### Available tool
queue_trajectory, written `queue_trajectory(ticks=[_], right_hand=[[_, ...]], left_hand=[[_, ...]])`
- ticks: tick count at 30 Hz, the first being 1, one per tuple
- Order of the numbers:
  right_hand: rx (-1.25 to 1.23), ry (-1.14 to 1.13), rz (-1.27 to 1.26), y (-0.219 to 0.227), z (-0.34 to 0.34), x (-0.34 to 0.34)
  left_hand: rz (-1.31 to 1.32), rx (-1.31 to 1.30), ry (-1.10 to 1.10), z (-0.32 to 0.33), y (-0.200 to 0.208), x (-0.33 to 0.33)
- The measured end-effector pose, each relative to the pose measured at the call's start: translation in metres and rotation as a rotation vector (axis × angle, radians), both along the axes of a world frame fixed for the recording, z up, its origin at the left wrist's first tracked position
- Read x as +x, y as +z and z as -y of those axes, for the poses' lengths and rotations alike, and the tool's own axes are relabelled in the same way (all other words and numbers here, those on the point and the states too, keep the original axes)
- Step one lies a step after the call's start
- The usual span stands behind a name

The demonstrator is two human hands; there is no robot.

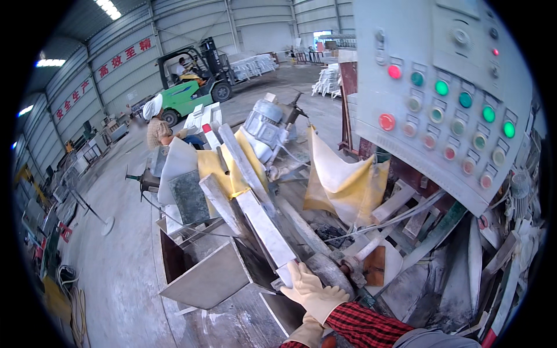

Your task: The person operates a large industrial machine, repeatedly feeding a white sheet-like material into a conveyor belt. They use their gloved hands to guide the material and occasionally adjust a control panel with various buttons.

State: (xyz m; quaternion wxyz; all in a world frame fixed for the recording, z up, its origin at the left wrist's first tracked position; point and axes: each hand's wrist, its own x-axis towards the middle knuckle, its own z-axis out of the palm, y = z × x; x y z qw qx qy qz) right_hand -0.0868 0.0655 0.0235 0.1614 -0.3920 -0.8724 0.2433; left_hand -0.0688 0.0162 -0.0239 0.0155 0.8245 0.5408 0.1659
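A long white stone strip [264, 226] lies sloping on the machine's rail, its near end toward me. My right hand [313, 293], in a cream work glove, is closed over that near end. Below it, my left hand [307, 333] wears the same kind of glove; its fingers are hidden behind my right hand and wrist. A narrow grey bar [246, 165] runs along the strip's right side, and a shorter grey bar [220, 203] leans on its left. Yellow sheeting [213, 168] hangs around the far part of the strip.
A control panel [429, 110] with lit buttons overhangs the right. An electric motor [264, 122] sits beyond the strip, and a stone-walled box [206, 275] stands left of my hands. Farther off are a seated person [158, 130] in a white head covering and a green forklift [184, 95] with a driver.
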Motion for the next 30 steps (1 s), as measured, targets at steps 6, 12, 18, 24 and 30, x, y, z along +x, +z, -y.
queue_trajectory(ticks=[6,12,18,24,30], right_hand=[[0.031,0.102,0.307,0.005,-0.006,0.005],[-0.042,0.221,0.397,0.033,-0.025,0.034],[-0.772,-0.021,-0.238,0.002,-0.053,0.155],[-1.134,-0.602,-1.028,-0.025,-0.004,0.393],[-0.682,-0.972,-1.725,-0.03,0.102,0.585]], left_hand=[[0.101,-0.002,-0.018,0.003,-0.002,0.002],[0.061,0.034,0.001,0.02,-0.001,0.008],[-0.021,0.026,-0.024,0.026,0.011,0.016],[-0.107,-0.009,-0.053,0.028,0.028,0.031],[0.065,0.212,-0.025,0.014,0.035,0.047]])
